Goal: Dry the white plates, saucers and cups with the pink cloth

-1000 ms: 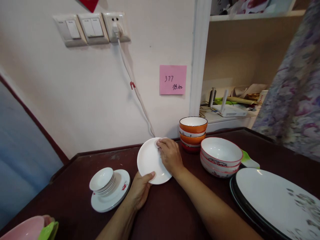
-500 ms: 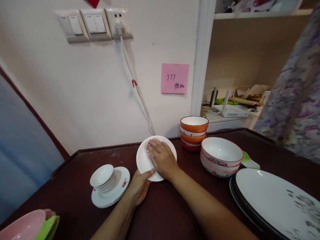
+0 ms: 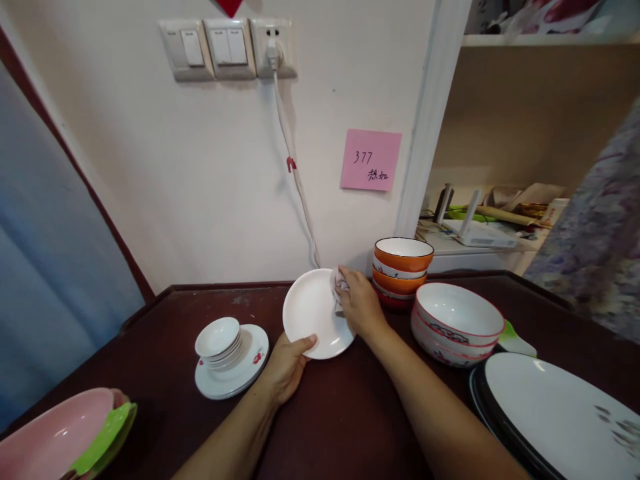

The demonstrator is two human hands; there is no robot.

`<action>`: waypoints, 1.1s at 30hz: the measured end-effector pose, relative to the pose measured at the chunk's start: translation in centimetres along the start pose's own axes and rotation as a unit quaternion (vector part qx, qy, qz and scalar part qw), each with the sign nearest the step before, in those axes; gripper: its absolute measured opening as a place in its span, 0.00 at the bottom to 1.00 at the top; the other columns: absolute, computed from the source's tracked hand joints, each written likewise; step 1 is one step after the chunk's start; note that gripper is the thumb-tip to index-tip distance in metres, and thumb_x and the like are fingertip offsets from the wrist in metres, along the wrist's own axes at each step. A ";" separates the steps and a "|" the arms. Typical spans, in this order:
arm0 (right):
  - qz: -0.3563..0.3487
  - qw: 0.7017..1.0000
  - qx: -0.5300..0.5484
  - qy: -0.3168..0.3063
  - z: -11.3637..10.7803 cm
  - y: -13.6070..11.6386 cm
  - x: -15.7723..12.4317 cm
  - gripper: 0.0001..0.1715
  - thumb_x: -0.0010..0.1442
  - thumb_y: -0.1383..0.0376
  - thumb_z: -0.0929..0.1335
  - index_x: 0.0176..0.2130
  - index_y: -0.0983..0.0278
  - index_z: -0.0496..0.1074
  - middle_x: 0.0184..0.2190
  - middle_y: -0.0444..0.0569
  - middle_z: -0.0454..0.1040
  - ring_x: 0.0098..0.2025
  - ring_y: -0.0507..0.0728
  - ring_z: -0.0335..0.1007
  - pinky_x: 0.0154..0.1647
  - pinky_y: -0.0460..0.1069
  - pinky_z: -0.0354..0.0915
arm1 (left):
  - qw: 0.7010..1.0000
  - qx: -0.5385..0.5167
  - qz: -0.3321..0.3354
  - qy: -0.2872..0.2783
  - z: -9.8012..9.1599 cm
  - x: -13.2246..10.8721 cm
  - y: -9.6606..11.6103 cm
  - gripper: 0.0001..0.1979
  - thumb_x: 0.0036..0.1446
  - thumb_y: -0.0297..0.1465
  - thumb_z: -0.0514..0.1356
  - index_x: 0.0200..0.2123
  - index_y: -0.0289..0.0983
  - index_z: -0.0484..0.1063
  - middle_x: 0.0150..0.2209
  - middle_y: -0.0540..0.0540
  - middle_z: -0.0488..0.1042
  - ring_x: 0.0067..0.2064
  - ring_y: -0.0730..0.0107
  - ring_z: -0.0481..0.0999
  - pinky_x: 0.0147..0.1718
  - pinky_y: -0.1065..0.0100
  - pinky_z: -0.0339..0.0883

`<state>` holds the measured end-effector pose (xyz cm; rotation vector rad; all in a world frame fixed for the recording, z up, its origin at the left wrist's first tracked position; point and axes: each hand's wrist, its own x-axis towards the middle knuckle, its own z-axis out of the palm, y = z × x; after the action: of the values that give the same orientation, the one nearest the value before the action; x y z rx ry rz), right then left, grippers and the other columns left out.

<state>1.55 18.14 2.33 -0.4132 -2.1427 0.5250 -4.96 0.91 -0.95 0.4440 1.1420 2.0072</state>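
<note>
A small white plate (image 3: 313,310) is held above the dark table, tilted so its inner face is toward me. My left hand (image 3: 289,367) grips its lower edge, thumb on the face and fingers underneath. Bunched in the fingers of my right hand (image 3: 361,303) is a pale cloth (image 3: 339,290), pressed against the plate's right rim. To the left, a stack of small white bowls (image 3: 219,339) stands on white plates (image 3: 225,383) with red flowers. Right of my hands are stacked orange and white bowls (image 3: 404,257) and larger red-rimmed white bowls (image 3: 457,313).
Large oval plates (image 3: 555,400) are stacked on dark ones at the right. Pink dishes (image 3: 60,423) with green leaf handles lie at the left front. A white cable (image 3: 303,193) runs down the wall behind the dark table (image 3: 335,427). A router (image 3: 483,230) sits on the shelf.
My right hand has moved from the middle of the plate to its right rim, uncovering the plate's face and showing the cloth. The whole view has shifted slightly.
</note>
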 end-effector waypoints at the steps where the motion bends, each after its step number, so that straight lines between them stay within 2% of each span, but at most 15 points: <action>1: 0.003 1.000 0.013 -0.010 -0.7 0.1 0.3 0.27 0.59 0.71 0.62 0.58 0.69 0.65 0.51 0.58 0.70 0.52 0.60 0.67 0.55 0.55 0.63 | 1.000 0.003 -0.006 -0.003 -0.1 0.0 0.0 0.35 0.44 0.24 0.68 0.58 0.34 0.67 0.50 0.36 0.76 0.52 0.50 0.75 0.54 0.54 0.66; 3: -0.003 0.999 0.030 -0.031 -1.9 -0.1 0.7 0.27 0.57 0.72 0.63 0.56 0.67 0.68 0.47 0.55 0.71 0.48 0.59 0.69 0.52 0.53 0.65 | 1.000 0.008 -0.017 -0.007 -0.3 -0.1 0.2 0.35 0.44 0.24 0.68 0.58 0.34 0.66 0.50 0.35 0.77 0.52 0.49 0.75 0.54 0.54 0.66; 6: -0.042 0.998 0.024 -0.049 -3.4 -1.5 1.1 0.26 0.57 0.73 0.63 0.55 0.64 0.68 0.46 0.53 0.71 0.47 0.58 0.68 0.50 0.53 0.65 | 0.999 0.009 -0.022 -0.024 -0.6 -0.1 0.4 0.36 0.45 0.24 0.68 0.59 0.34 0.65 0.50 0.35 0.76 0.52 0.48 0.74 0.54 0.53 0.65; 10: -0.101 0.991 -0.047 -0.069 -4.8 -3.9 1.3 0.26 0.57 0.74 0.62 0.56 0.66 0.66 0.44 0.55 0.70 0.48 0.60 0.65 0.49 0.54 0.64 | 0.998 0.004 -0.025 -0.052 -0.7 -0.4 0.8 0.35 0.45 0.24 0.68 0.59 0.34 0.66 0.51 0.34 0.75 0.54 0.49 0.73 0.55 0.52 0.64; 13: -0.124 0.982 -0.113 -0.092 -5.8 -5.6 1.3 0.26 0.58 0.75 0.61 0.55 0.65 0.67 0.42 0.55 0.70 0.45 0.61 0.65 0.44 0.53 0.64 | 0.997 0.014 -0.029 -0.074 -0.5 -0.7 1.1 0.32 0.45 0.24 0.68 0.56 0.34 0.69 0.51 0.34 0.75 0.53 0.49 0.73 0.55 0.52 0.63; 18: -0.163 0.952 -0.192 -0.173 -7.8 -9.2 0.8 0.20 0.58 0.76 0.62 0.47 0.64 0.71 0.39 0.53 0.71 0.40 0.59 0.66 0.35 0.50 0.61 | 0.987 0.085 -0.052 -0.128 -0.2 -1.1 2.0 0.25 0.45 0.23 0.68 0.50 0.31 0.74 0.47 0.35 0.78 0.50 0.49 0.75 0.53 0.52 0.64; 21: -0.160 0.943 -0.209 -0.206 -8.5 -10.4 0.5 0.16 0.57 0.75 0.64 0.43 0.64 0.73 0.37 0.53 0.73 0.38 0.58 0.67 0.31 0.49 0.58 | 0.974 0.149 -0.064 -0.157 -0.2 -1.2 2.7 0.23 0.45 0.23 0.67 0.48 0.32 0.75 0.44 0.37 0.79 0.47 0.51 0.77 0.51 0.53 0.65; 23: -0.138 0.952 -0.176 -0.208 -8.7 -9.9 0.6 0.15 0.55 0.75 0.64 0.41 0.63 0.74 0.36 0.51 0.74 0.37 0.57 0.68 0.31 0.49 0.58 | 0.967 0.170 -0.074 -0.174 -0.3 -1.3 3.2 0.24 0.46 0.23 0.67 0.49 0.32 0.74 0.42 0.38 0.80 0.46 0.52 0.77 0.50 0.53 0.65; 25: -0.099 0.972 -0.095 -0.193 -8.5 -8.4 0.9 0.16 0.54 0.75 0.65 0.41 0.62 0.75 0.37 0.50 0.75 0.37 0.56 0.69 0.34 0.48 0.60 | 0.968 0.158 -0.079 -0.181 -0.2 -1.3 3.7 0.25 0.45 0.23 0.67 0.50 0.32 0.73 0.42 0.38 0.80 0.46 0.51 0.77 0.50 0.53 0.65; 28: 0.026 0.988 0.086 -0.123 -7.5 -5.0 1.7 0.13 0.54 0.71 0.66 0.39 0.62 0.76 0.36 0.47 0.77 0.36 0.54 0.71 0.37 0.48 0.64 | 0.984 0.075 -0.052 -0.152 0.2 -1.4 4.5 0.27 0.47 0.30 0.67 0.53 0.34 0.71 0.48 0.36 0.77 0.50 0.49 0.75 0.51 0.53 0.66; 30: 0.153 0.967 0.199 -0.043 -6.2 -3.0 2.1 0.13 0.53 0.67 0.68 0.40 0.63 0.75 0.31 0.46 0.76 0.31 0.54 0.71 0.31 0.47 0.65 | 0.992 0.006 -0.003 -0.122 0.8 -1.4 4.8 0.27 0.51 0.37 0.65 0.55 0.37 0.69 0.53 0.37 0.74 0.53 0.51 0.73 0.52 0.56 0.66; 33: 0.285 0.895 0.334 0.076 -3.6 -1.5 2.1 0.17 0.50 0.63 0.69 0.41 0.63 0.72 0.28 0.44 0.75 0.27 0.53 0.70 0.28 0.48 0.67 | 0.993 -0.027 0.089 -0.073 2.2 -1.5 4.4 0.29 0.55 0.36 0.64 0.59 0.43 0.64 0.58 0.41 0.70 0.57 0.56 0.69 0.54 0.60 0.65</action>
<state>3.12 18.58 6.42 -0.6551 -1.5331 1.4507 -4.58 -0.32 4.04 0.6748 0.9858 2.1138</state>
